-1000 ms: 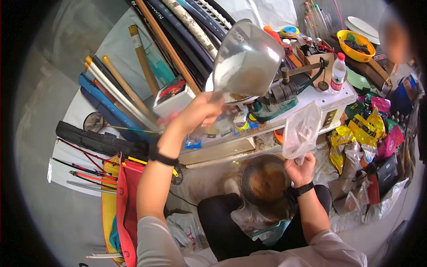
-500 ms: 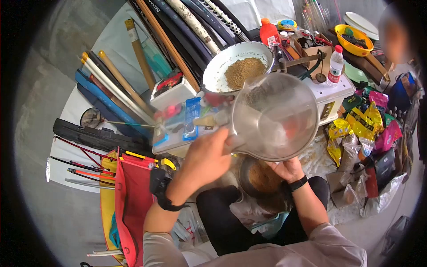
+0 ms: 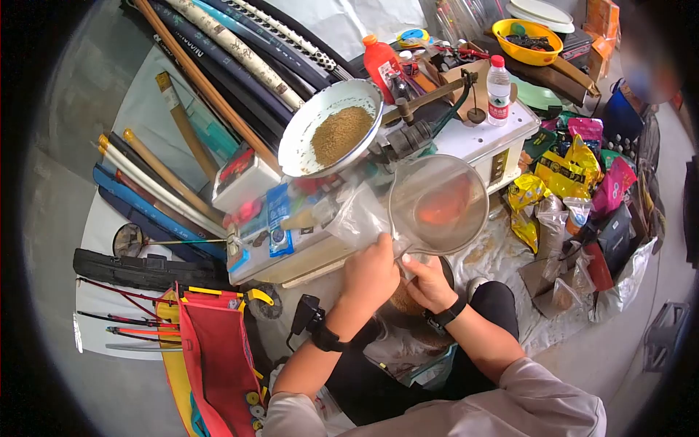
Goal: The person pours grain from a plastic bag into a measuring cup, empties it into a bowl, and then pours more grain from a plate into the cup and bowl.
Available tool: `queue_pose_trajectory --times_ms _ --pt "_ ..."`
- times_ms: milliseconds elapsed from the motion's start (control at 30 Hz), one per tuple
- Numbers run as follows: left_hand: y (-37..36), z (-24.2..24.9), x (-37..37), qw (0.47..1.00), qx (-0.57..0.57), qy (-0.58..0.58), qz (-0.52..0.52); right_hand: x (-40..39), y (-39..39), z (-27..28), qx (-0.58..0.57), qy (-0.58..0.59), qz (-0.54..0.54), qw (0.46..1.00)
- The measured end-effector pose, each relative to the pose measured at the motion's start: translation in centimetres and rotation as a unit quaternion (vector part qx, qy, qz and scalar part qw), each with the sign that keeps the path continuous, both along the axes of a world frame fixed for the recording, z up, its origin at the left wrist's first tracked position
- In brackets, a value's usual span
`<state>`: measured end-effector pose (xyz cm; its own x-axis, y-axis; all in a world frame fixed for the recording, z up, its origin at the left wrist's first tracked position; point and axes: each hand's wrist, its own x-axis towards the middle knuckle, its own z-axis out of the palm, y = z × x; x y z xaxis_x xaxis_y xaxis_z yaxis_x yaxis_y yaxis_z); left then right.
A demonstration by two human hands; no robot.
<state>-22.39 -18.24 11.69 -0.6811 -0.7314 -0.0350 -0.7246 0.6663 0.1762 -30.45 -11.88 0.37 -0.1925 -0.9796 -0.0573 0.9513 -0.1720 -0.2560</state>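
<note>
A round, clear plastic container (image 3: 444,207) is tilted in front of me, with reddish colour showing through it. My left hand (image 3: 370,277) is closed at its lower left edge, beside a crumpled clear plastic bag (image 3: 360,218). My right hand (image 3: 431,285) is closed at the container's bottom edge, thumb up; some of its fingers are hidden. Below the hands, a dark bowl (image 3: 442,269) with brown material is partly covered. A white bowl (image 3: 295,142) holding brown grains rests on the scale at the upper left of the container.
A white bench (image 3: 466,149) carries a water bottle (image 3: 499,91), a red bottle (image 3: 380,62) and a blue packet (image 3: 279,218). Bright bags (image 3: 561,171) lie right. A red bag (image 3: 211,349) and long tubes are left. Another person (image 3: 652,58) is partly visible upper right.
The container has moved lower and its opening looks smaller. My right hand has come up beside my left hand. The clear bag now shows beside them, and the whole view has shifted.
</note>
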Motion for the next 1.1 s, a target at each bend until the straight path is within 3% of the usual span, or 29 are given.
queue_pose_trajectory --times_ms 33,167,233,333,500,567,633,733,800,833,933,1100 --pt "0.1 -0.5 -0.6 1.0 -0.002 -0.01 0.004 -0.1 0.0 0.1 0.015 0.042 -0.057 0.997" --pt "1.2 -2.6 -3.2 1.0 -0.01 0.001 -0.018 -1.4 -0.1 0.3 0.079 0.071 -0.096 0.99" --pt "1.4 -3.4 -4.5 0.998 -0.019 -0.021 -0.05 -2.4 -0.3 -0.3 0.106 -0.059 -0.107 0.987" --pt "1.0 -4.1 -5.0 0.994 0.029 -0.004 -0.102 -4.0 -0.3 -1.5 0.152 -0.036 -0.153 0.976" --pt "-0.1 0.5 -5.1 0.981 0.029 0.034 -0.187 -5.7 0.0 0.1 0.211 -0.028 -0.201 0.956" --pt "-1.8 3.4 -6.9 0.992 0.013 0.038 -0.117 -6.2 0.2 0.7 0.229 -0.009 -0.2 0.953" --pt "-3.8 4.6 -8.9 0.98 -0.007 0.153 -0.129 -6.8 0.2 0.4 0.238 -0.026 -0.233 0.943" --pt "-9.2 2.3 -12.1 0.967 0.034 0.201 -0.154 -7.1 0.4 -0.6 0.222 -0.012 -0.237 0.946" --pt "-11.0 1.3 -14.7 0.986 0.008 0.159 -0.059 -7.2 0.4 -0.5 0.214 -0.01 -0.243 0.946" --pt "-11.8 0.7 -15.6 0.985 0.008 0.159 -0.06 -7.2 0.4 -0.3 0.216 -0.014 -0.245 0.945" --pt "-14.6 -1.6 -17.7 0.96 0.141 0.24 0.044 -7.5 0.7 -0.2 0.209 -0.016 -0.249 0.945" --pt "-17.6 -3.8 -19.6 0.926 0.209 0.31 0.056 -7.9 1.0 -0.1 0.2 -0.023 -0.254 0.946"
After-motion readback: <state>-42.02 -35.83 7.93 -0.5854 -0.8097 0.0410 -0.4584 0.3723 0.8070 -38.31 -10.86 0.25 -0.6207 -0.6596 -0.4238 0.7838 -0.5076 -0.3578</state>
